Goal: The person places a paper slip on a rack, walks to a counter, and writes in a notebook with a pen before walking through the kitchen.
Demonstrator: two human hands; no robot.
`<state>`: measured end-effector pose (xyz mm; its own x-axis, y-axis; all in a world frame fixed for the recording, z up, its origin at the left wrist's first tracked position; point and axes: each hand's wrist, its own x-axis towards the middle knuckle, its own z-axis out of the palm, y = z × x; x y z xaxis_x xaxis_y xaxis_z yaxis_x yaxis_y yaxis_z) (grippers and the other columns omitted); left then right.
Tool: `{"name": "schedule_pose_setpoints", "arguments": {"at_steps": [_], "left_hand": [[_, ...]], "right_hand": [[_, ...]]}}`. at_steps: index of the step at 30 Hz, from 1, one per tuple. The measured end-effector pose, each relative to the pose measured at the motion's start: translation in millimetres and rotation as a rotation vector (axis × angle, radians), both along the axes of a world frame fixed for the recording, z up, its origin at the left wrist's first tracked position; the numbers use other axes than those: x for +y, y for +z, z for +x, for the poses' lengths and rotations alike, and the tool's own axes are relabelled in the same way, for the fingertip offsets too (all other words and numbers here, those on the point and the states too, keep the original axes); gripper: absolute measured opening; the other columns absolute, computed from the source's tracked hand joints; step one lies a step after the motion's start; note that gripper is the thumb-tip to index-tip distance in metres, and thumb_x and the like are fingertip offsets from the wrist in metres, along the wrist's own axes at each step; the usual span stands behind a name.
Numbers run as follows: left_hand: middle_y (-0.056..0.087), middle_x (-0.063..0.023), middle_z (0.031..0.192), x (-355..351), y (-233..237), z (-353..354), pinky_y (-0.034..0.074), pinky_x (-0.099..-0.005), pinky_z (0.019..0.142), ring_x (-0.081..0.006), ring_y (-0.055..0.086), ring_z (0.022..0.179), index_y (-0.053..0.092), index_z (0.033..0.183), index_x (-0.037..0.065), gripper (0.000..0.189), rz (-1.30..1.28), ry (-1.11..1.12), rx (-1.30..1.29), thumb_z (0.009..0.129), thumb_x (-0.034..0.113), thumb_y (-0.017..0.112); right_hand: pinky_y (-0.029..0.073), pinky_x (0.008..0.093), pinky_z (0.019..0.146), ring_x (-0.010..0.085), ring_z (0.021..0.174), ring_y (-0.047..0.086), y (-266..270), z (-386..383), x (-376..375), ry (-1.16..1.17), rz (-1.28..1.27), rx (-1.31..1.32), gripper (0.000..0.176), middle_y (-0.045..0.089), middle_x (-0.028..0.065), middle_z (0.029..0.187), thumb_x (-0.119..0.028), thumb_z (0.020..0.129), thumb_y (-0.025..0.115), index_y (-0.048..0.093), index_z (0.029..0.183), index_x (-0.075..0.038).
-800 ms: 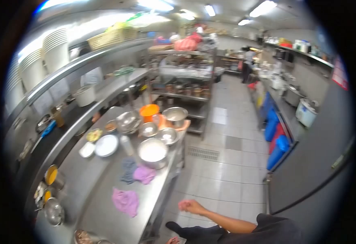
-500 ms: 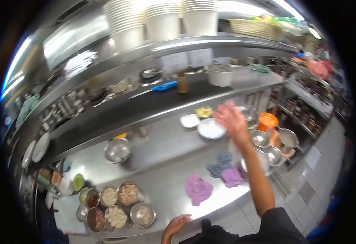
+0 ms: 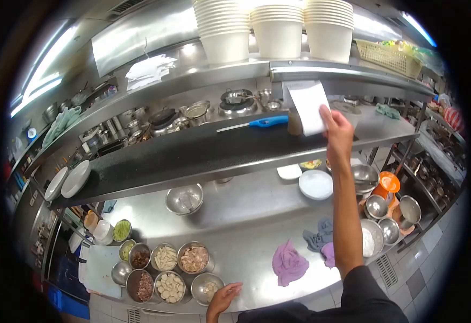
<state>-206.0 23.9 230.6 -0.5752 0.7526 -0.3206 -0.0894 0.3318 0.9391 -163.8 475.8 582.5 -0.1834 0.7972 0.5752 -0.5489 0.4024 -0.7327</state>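
A white paper slip (image 3: pixel 308 106) is pinched between the thumb and fingers of my right hand (image 3: pixel 338 129), raised in front of the upper shelf's edge. Behind the slip, another paper hangs from that shelf, partly covered. My left hand (image 3: pixel 225 297) is low at the table's front edge, with nothing in it and its fingers partly spread. Beside it stands a metal bowl (image 3: pixel 207 288) with a little pale food. A purple cloth (image 3: pixel 289 263) lies on the steel table to the right of my left hand.
Several metal bowls of cut food, one with sliced meat (image 3: pixel 194 258), stand at the left front near a pale cutting board (image 3: pixel 104 269). A blue-handled tool (image 3: pixel 269 121) lies on the dark middle shelf (image 3: pixel 181 156). White plates (image 3: pixel 316 184) and an orange container (image 3: pixel 389 182) are at the right.
My right hand has risen from above the plates to the upper shelf's edge and now holds the paper slip. My left hand has shifted slightly left. The view has turned.
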Motion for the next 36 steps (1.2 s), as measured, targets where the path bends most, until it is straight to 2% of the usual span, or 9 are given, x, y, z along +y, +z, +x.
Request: {"name": "schedule_pose_setpoints", "arguments": {"at_steps": [7, 9, 13, 20, 22, 25, 28, 33, 36], "left_hand": [[0.066, -0.0126, 0.122, 4.9, 13.6, -29.8, 0.051, -0.0337, 0.089, -0.0223, 0.067, 0.102, 0.065, 0.13, 0.016, 0.036, 0.012, -0.084, 0.151, 0.099, 0.035, 0.063], [0.064, -0.0132, 0.123, 1.3, 11.2, -37.3, 0.051, -0.0338, 0.089, -0.0233, 0.067, 0.101, 0.065, 0.13, 0.017, 0.037, 0.033, -0.066, 0.159, 0.098, 0.036, 0.063], [0.062, -0.0151, 0.121, -9.2, 29.4, -39.3, 0.052, -0.0341, 0.089, -0.0245, 0.067, 0.101, 0.065, 0.13, 0.018, 0.037, -0.011, -0.024, 0.239, 0.098, 0.037, 0.064], [0.057, -0.0164, 0.124, -32.7, 18.1, -55.1, 0.053, -0.0351, 0.089, -0.0269, 0.066, 0.099, 0.064, 0.13, 0.018, 0.039, 0.072, -0.045, 0.317, 0.097, 0.038, 0.065], [0.057, -0.0159, 0.124, -41.1, 18.6, -57.7, 0.053, -0.0355, 0.09, -0.0262, 0.065, 0.1, 0.064, 0.13, 0.016, 0.04, 0.077, 0.027, 0.311, 0.097, 0.038, 0.064], [0.058, -0.0155, 0.123, -52.5, 18.9, -60.7, 0.053, -0.0354, 0.09, -0.0259, 0.064, 0.103, 0.064, 0.13, 0.015, 0.04, 0.099, 0.06, 0.357, 0.097, 0.038, 0.064], [0.057, -0.0154, 0.125, -62.3, 26.7, -62.2, 0.053, -0.0353, 0.09, -0.0263, 0.063, 0.106, 0.065, 0.129, 0.015, 0.039, 0.126, 0.076, 0.377, 0.097, 0.038, 0.064], [0.055, -0.015, 0.127, -89.5, 34.4, -50.9, 0.053, -0.0351, 0.09, -0.0252, 0.063, 0.105, 0.065, 0.128, 0.014, 0.038, 0.119, 0.218, 0.442, 0.097, 0.035, 0.064], [0.056, -0.0146, 0.124, -111.6, 33.6, -39.3, 0.054, -0.0349, 0.088, -0.0247, 0.063, 0.103, 0.066, 0.128, 0.013, 0.037, 0.096, 0.395, 0.363, 0.096, 0.033, 0.066]], "right_hand": [[0.037, 0.0188, 0.055, 0.0027, 0.064, 0.05, 32.0, -38.4, -9.4, 0.022, -0.032, 0.065, 0.026, 0.063, -0.0031, 0.078, -0.027, 0.085, 0.082, 0.068, 0.092, -0.006], [0.042, 0.0225, 0.066, 0.0083, 0.075, 0.051, 20.7, -46.7, 12.4, -0.257, 0.031, 0.067, 0.044, 0.059, 0.0014, 0.086, -0.026, 0.079, 0.088, 0.057, 0.099, -0.002], [0.043, 0.0244, 0.069, 0.0101, 0.076, 0.054, 37.4, -36.5, -4.2, 0.185, 0.036, 0.236, 0.036, 0.063, 0.0057, 0.091, -0.009, 0.081, 0.084, 0.053, 0.098, -0.004], [0.048, 0.0203, 0.075, 0.0053, 0.075, 0.054, -10.0, -37.8, -57.7, 0.179, 0.178, 0.126, 0.044, 0.055, -0.0016, 0.078, 0.004, 0.083, 0.078, 0.039, 0.077, -0.014], [0.05, 0.0205, 0.077, 0.0062, 0.079, 0.056, 8.4, -52.9, -119.7, 0.256, 0.329, 0.191, 0.042, 0.048, -0.0042, 0.077, 0.006, 0.084, 0.076, 0.039, 0.079, -0.014], [0.053, 0.0237, 0.078, 0.0113, 0.091, 0.065, 90.6, -93.9, -185.2, 0.103, 0.57, 0.114, 0.016, 0.068, 0.0075, 0.093, -0.003, 0.089, 0.075, 0.061, 0.096, -0.003], [0.05, 0.0247, 0.081, 0.0123, 0.092, 0.064, 191.6, -174.5, -189.7, 0.08, 0.806, 0.038, 0.035, 0.071, 0.0087, 0.109, -0.014, 0.091, 0.072, 0.067, 0.121, 0.002], [0.043, 0.0245, 0.066, 0.0113, 0.076, 0.057, 296.4, -347.9, -127.6, 0.324, 0.63, 0.002, 0.025, 0.071, 0.0036, 0.083, -0.022, 0.082, 0.07, 0.079, 0.101, -0.008], [0.05, 0.0337, 0.075, 0.0158, 0.08, 0.064, 310.6, -401.1, -108.6, -0.147, 0.654, -0.14, 0.029, 0.075, 0.0017, 0.092, -0.035, 0.086, 0.066, 0.08, 0.101, -0.014]]}}
